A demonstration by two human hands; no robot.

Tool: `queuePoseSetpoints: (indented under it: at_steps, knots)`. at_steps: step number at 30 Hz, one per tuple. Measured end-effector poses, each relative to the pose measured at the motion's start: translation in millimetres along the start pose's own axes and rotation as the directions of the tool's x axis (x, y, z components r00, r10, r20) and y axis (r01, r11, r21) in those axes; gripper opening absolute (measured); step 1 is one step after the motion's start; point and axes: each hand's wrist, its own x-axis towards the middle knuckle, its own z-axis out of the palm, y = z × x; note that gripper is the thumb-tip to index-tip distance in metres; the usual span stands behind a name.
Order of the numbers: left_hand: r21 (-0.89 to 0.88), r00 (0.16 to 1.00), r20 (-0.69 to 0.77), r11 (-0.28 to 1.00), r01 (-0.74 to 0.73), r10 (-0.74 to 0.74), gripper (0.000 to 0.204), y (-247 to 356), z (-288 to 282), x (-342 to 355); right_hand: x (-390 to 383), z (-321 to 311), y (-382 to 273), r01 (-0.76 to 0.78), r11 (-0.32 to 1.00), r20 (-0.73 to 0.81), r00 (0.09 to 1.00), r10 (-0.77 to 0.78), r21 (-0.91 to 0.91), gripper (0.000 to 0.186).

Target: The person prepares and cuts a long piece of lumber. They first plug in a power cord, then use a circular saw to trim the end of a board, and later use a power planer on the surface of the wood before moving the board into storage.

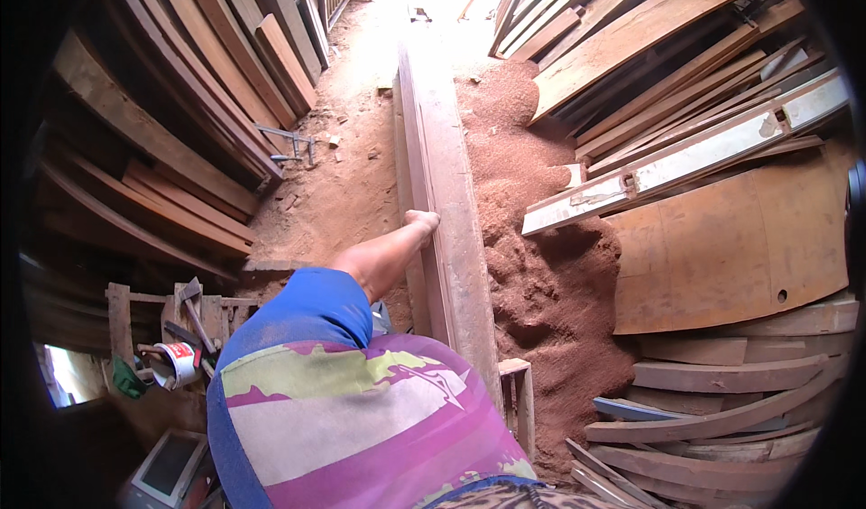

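Observation:
My left arm reaches forward from a blue sleeve. At its end, my left hand (pixel 422 220) grips the upper edge of a long reddish-brown wooden plank (pixel 422 130), its fingers curled and partly hidden. That plank runs lengthwise away from me, along a long, thick wooden beam (pixel 465 229) with a worn, dusty top. The far end of both fades into bright light. My right hand does not show.
Boards lean along the left (pixel 216 49) and right (pixel 649 22) sides. Reddish sawdust (pixel 550 284) is heaped right of the beam. A metal clamp (pixel 293 146) lies on the floor. At lower left are a hammer (pixel 197 315) and white bucket (pixel 180 362). A wooden stand (pixel 516 366) adjoins the beam.

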Motion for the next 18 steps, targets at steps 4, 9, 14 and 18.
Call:
queuePoseSetpoints:
  at_steps: [4,9,14,18]
  knots:
    - [-0.193,0.991,0.112,0.977,0.095,-0.075,0.038,-45,-18,22,-4,-15,2,0.017,0.965,-0.079,0.997,0.004,0.262,0.047]
    - [-0.433,0.913,0.383,0.845,0.313,-0.142,0.039,-103,-35,-33,-25,-46,13,0.007,0.826,-0.202,0.971,0.129,0.564,0.05]
    - [-0.611,0.821,0.529,0.574,0.545,-0.216,0.043,-167,-43,-71,-43,-83,8,0.096,0.682,-0.306,0.932,0.194,0.725,0.053]
    - [-0.673,0.792,0.566,0.427,0.604,-0.229,0.043,-196,-50,-76,-47,-117,-15,0.227,0.598,-0.396,0.903,0.167,0.768,0.055]
